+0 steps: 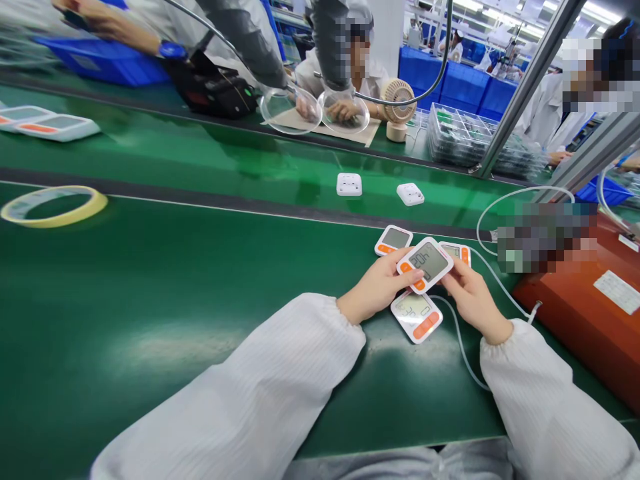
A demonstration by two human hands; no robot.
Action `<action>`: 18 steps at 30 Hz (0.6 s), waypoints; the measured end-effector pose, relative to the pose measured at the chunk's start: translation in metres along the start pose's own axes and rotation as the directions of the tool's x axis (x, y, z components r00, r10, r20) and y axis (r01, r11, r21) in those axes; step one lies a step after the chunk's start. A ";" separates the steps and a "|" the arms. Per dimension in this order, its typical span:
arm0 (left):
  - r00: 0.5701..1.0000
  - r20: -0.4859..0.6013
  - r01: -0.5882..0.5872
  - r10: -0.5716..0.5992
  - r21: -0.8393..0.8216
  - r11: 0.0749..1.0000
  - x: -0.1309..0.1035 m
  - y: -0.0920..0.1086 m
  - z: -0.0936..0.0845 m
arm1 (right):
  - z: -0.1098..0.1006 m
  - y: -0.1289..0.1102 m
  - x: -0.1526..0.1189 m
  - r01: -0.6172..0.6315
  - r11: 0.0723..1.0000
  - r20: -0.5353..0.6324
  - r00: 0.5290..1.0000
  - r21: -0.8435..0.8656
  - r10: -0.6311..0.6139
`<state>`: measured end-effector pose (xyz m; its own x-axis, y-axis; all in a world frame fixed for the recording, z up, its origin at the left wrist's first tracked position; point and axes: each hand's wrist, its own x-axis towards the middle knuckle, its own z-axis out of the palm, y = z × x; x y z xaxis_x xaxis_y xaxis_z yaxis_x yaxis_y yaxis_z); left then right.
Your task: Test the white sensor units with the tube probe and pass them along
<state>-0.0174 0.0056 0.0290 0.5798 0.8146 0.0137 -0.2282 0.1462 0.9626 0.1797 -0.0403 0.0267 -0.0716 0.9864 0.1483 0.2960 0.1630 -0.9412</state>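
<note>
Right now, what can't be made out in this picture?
In the head view:
Held device: left thumb covers part of its face.
Device behind: overlapped by held device and right hand.
Leftmost device: cut off by left edge.
Label on red box: print too small.
Thing beside that box: pixelated.

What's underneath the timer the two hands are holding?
Below the held timer, a second timer lies on the green table, its top edge hidden. Whatever lies directly beneath the held one is covered, so I can't tell.
</note>
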 end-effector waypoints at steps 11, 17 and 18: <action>0.998 -0.046 -0.037 0.041 0.076 0.996 -0.001 0.005 0.001 | -0.003 0.010 0.000 0.015 0.790 -0.114 0.988 -0.613 -0.108; 0.950 -0.285 -0.124 0.130 0.040 0.991 0.006 0.012 -0.018 | 0.003 0.007 -0.004 0.130 0.803 -0.062 0.977 -0.582 -0.203; 0.932 -0.335 -0.126 0.138 0.059 0.990 0.007 0.014 -0.023 | 0.004 0.005 -0.005 0.162 0.809 0.005 0.981 -0.565 -0.194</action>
<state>-0.0345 0.0265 0.0358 0.2472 0.9674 0.0552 -0.2526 0.0093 0.9675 0.1777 -0.0449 0.0205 -0.1320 0.9360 0.3263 0.7662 0.3052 -0.5655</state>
